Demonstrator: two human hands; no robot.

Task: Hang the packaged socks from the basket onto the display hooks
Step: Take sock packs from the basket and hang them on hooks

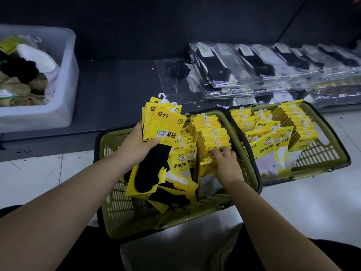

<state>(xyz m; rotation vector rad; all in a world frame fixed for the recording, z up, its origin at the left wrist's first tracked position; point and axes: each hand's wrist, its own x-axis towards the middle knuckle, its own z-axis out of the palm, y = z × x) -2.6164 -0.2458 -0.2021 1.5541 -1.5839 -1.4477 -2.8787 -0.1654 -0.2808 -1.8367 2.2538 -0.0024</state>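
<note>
Head view: your left hand (pixel 136 145) clamps a fan of yellow sock packs (pixel 162 126); right hand (pixel 224 163) fingers pinch into the packed row (pixel 211 133) in the green basket (pixel 121 202); second basket (pixel 322 153) alongside.

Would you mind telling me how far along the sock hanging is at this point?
Nothing shows as hung; no display hooks are in view. In hand: the left hand grips a bunch of black-sock packs, while the right hand picks through the upright row in the near basket. Left: most of that basket and the second basket, both holding many yellow packs.
</note>
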